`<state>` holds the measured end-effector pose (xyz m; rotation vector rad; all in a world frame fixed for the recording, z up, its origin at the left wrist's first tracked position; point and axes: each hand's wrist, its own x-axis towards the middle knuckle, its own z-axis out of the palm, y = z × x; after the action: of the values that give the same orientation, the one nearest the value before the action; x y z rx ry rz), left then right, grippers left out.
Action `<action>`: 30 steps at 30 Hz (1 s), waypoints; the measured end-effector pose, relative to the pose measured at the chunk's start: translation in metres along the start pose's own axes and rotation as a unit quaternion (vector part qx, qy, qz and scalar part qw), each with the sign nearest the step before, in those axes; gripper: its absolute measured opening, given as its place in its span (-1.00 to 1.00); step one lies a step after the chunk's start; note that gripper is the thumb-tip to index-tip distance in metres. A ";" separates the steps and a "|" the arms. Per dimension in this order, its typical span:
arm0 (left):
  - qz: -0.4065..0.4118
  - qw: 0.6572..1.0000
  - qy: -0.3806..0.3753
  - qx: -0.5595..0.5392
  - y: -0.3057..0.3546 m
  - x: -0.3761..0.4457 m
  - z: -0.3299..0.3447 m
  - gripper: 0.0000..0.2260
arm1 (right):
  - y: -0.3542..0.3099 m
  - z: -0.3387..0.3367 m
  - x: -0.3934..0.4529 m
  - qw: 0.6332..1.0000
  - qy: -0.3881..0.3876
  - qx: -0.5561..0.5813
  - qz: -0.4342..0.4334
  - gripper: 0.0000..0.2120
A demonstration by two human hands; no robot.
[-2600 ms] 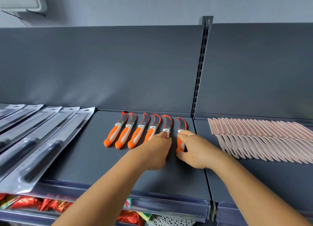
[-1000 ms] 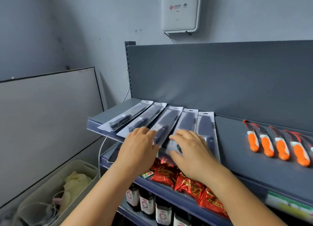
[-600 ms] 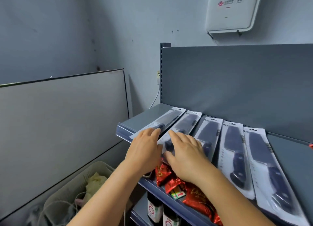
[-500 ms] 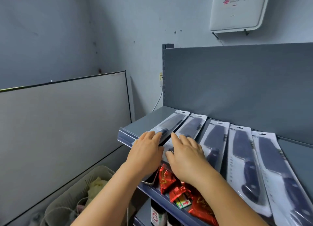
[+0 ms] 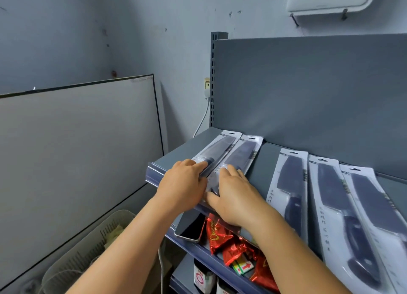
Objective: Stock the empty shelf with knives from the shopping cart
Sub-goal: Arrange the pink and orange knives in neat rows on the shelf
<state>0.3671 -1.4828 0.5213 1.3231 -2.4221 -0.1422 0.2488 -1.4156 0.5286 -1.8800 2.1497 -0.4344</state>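
Rightmost knife pack (image 5: 381,223) cut off by right edge.

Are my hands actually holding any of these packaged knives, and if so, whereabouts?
Neither is gripped. The left hand rests flat on the handle end of the leftmost packaged knife; the right hand rests likewise on the second packaged knife.

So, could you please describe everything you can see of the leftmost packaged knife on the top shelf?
The leftmost packaged knife is a dark blade with a dark handle, sealed in a clear plastic pack with a white hang-tab end. It lies flat at the left end of the grey shelf, tab toward the back panel, edge to edge with the next pack. The left hand rests on its near end, fingers straight.
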 end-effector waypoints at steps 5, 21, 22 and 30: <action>-0.007 1.000 -0.009 0.015 -0.013 0.007 -0.002 -0.66 | -0.011 0.004 0.011 1.000 -0.005 0.002 0.012 -0.50; 0.036 0.999 -0.038 0.007 -0.039 0.017 -0.008 -0.67 | -0.035 0.003 0.012 0.998 -0.013 -0.012 0.063 -0.52; 0.040 0.998 -0.042 0.007 -0.040 0.017 -0.009 -0.65 | -0.036 0.002 0.011 0.997 -0.014 -0.014 0.069 -0.53; 0.158 0.986 -0.004 -0.057 -0.010 0.004 -0.022 -0.60 | -0.035 -0.014 -0.025 0.993 0.090 0.022 0.077 -0.44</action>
<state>0.3814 -1.4899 0.5400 0.8776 -2.5508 -0.1960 0.2789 -1.3939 0.5548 -1.6929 2.3586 -0.6347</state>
